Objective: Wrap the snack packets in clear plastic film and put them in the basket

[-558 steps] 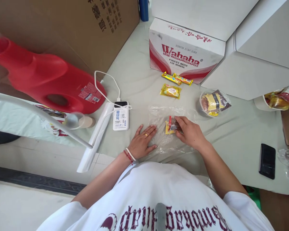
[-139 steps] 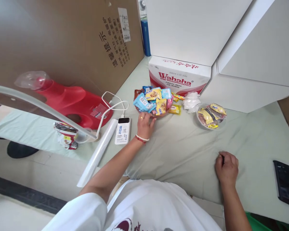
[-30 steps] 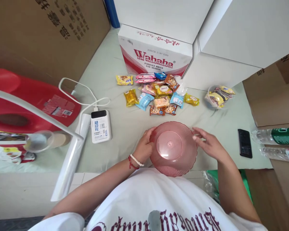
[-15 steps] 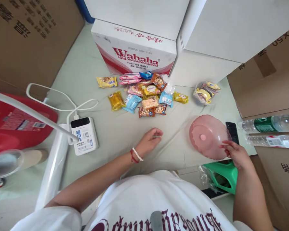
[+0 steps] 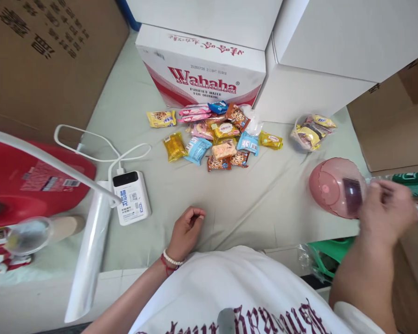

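Pink plastic bowl (image 5: pixel 329 185), translucent with a scalloped rim, is tipped on edge at the right end of the pale green cloth (image 5: pixel 251 204), its underside facing the camera. The right hand (image 5: pixel 386 215) grips it by the far rim, fingers curled around the edge; motion blurs the hand. Half a second ago the bowl was nearer the middle of the cloth, and a second ago both hands held it directly in front of the person's body. It has since travelled rightward, away from the snack pile, and now sits beside a green-labelled water bottle (image 5: pixel 413 183).

The left hand (image 5: pixel 186 229) has let go and drawn back. It rests on the cloth well left of the bowl, loosely curled with fingertips tucked under, holding nothing.

Wrapped snacks (image 5: pixel 214 134) lie scattered up and left of the bowl, in front of a red-and-white Wahaha carton (image 5: pixel 202 69). Just above the bowl sits a clear cup of wrapped snacks (image 5: pixel 308 132). A dark comb-like shape shows through the bowl's wall; what it is cannot be told. Far left of the bowl lie a white power bank (image 5: pixel 130 197) with its cable and a red jug (image 5: pixel 31 178).
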`<state>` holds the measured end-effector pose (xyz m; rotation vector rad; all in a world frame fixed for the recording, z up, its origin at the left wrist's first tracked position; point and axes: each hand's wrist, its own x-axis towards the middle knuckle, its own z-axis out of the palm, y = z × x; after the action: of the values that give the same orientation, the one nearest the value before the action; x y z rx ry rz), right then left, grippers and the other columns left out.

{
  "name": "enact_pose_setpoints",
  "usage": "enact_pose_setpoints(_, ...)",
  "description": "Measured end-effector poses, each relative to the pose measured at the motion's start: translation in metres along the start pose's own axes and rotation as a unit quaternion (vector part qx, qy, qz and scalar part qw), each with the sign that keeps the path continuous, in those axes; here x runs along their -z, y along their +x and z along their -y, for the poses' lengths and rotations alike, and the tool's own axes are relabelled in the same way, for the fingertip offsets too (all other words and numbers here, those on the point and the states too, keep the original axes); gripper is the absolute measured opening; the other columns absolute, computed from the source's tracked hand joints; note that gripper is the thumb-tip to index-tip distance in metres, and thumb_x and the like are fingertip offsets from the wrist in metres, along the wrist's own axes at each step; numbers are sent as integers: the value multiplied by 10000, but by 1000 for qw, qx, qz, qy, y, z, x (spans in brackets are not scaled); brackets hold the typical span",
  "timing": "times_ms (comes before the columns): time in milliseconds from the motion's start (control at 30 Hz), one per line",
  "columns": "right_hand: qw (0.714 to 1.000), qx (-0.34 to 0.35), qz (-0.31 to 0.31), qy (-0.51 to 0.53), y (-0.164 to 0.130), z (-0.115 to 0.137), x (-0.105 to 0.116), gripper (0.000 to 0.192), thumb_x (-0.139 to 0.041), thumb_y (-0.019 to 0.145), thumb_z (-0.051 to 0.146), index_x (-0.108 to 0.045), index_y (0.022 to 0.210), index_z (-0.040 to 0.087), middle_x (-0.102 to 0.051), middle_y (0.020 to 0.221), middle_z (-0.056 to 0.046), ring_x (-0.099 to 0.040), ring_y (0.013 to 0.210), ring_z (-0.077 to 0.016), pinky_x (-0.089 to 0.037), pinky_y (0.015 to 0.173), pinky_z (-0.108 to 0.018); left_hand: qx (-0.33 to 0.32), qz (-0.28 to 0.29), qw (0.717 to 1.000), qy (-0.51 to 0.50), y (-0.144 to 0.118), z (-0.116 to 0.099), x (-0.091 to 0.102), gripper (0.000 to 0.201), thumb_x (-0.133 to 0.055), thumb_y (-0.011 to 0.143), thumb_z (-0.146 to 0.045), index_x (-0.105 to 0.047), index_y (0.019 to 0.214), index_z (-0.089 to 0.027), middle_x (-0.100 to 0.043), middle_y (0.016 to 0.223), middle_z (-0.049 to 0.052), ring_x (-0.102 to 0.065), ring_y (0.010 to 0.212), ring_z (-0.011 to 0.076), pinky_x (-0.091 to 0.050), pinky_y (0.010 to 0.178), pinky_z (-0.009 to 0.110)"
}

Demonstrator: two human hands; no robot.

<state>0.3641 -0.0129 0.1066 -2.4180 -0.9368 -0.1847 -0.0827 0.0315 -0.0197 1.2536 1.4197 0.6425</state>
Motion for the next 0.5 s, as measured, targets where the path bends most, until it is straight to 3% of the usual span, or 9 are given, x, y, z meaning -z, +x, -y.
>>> enact_pose_setpoints(33,995,44,50,78,1,29,-19,288,-589,913,475,-711,1118,313,-718,1057,-116,-690,1022,-322,-547,858,-494,6,-4,1000,-6,-1,0,-1,233,-576,845,-415,-662,868,-200,-643,812,16,-575,759,169,-455,714,290)
enact_pose_setpoints(67,973,84,168,133,3,58,-43,273,-656,879,473,-740,1054,282,-737,959,-80,-706,910,-275,-553,818,-434,12,-5,1000,-12,-1,0,-1,233,-581,841,-415,-662,870,-198,-647,814,16,-575,757,169,-456,713,289)
enact_pose_setpoints(100,950,121,242,159,8,85,-72,264,-686,857,457,-756,993,242,-740,895,-59,-695,839,-236,-540,796,-388,19,-1,1000,-18,-1,0,-1,233,-587,835,-414,-663,871,-197,-653,815,16,-577,756,168,-458,716,290)
enact_pose_setpoints(133,939,145,264,169,15,111,-103,238,-675,863,416,-752,936,203,-728,836,-48,-671,787,-204,-518,780,-349,24,5,999,-22,-1,0,0,232,-593,827,-411,-666,871,-195,-659,818,17,-581,757,169,-461,723,292)
enact_pose_setpoints(167,946,146,238,163,23,133,-134,215,-644,881,364,-740,888,171,-714,809,-47,-644,769,-179,-490,781,-324,28,12,999,-25,-2,-1,2,229,-600,819,-407,-668,868,-193,-665,822,18,-587,761,169,-465,732,295)
enact_pose_setpoints(233,967,92,209,113,42,169,-189,243,-587,929,321,-712,862,125,-697,823,-54,-585,780,-143,-436,800,-305,33,19,999,-25,-5,-1,7,222,-610,810,-400,-670,859,-192,-669,821,18,-593,762,170,-467,743,298)
enact_pose_setpoints(300,964,72,235,97,59,191,-226,259,-633,908,325,-687,806,93,-658,747,-42,-529,735,-122,-403,776,-303,41,15,999,-26,-13,1,12,216,-617,809,-396,-672,852,-192,-667,813,16,-591,761,168,-465,745,298)
enact_pose_setpoints(400,960,54,241,132,76,200,-233,193,-710,844,231,-626,710,120,-593,669,1,-460,714,-101,-366,762,-298,62,-6,997,-43,-29,8,20,217,-628,820,-399,-676,859,-191,-660,810,12,-585,753,160,-464,736,290)
enact_pose_setpoints(500,930,40,190,311,71,185,-199,219,-743,822,206,-557,707,183,-527,687,34,-413,709,-99,-353,697,-262,74,-17,994,-82,-40,14,26,219,-661,837,-410,-681,873,-195,-659,828,7,-580,743,145,-470,727,275)
